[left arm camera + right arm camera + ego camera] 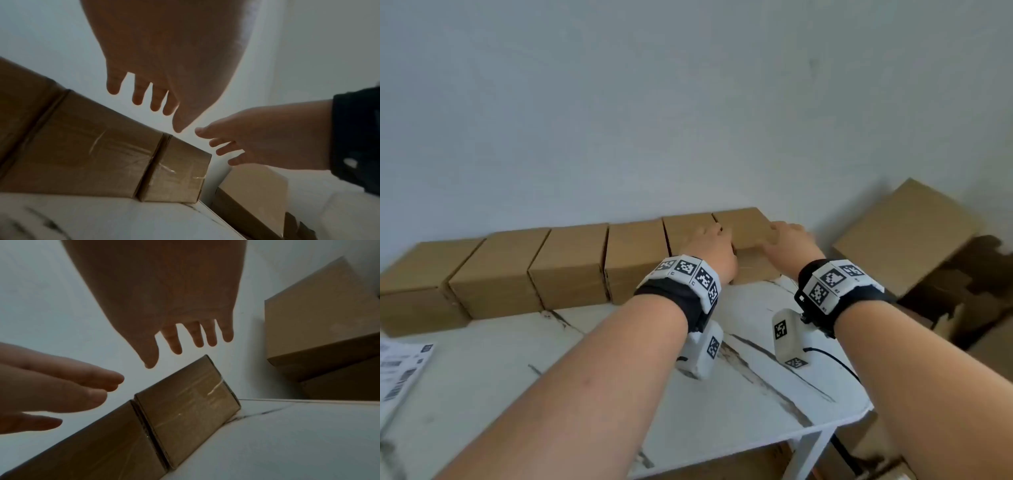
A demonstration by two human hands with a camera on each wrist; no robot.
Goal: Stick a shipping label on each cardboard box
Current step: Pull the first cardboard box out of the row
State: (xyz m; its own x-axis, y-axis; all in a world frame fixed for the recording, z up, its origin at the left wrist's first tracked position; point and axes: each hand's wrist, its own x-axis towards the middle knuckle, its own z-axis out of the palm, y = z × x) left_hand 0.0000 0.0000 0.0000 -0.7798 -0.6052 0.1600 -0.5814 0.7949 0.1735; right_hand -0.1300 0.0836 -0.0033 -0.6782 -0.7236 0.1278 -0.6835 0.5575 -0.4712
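The end box (743, 228), last on the right in a row of six boxes (571, 263) set along the wall (688, 102), is the one being reached for. It lies just ahead of and below both hands. From the wrist views the fingertips are seen above its top with wall showing between, so no contact can be confirmed; in the head view the hands overlap it and touch cannot be ruled out. The left hand (710, 248) is over the seam between the end box and its neighbour; the right hand (789, 241) is over the end box's right edge. Both are about equally near. The fingers of both hands are spread and relaxed, grasping nothing.

The row's long axis runs left to right along the wall; the end box itself looks roughly cubic. A two-handed grip on its left and right faces is judged the likely next move, though the left face is pressed against the neighbour, so little room is offered there.

The end box is plain brown cardboard, sealed with clear tape (213, 390) on its front, and no label is seen on it. The labels (400, 370) lie on the table (774, 387), far left of the end box.
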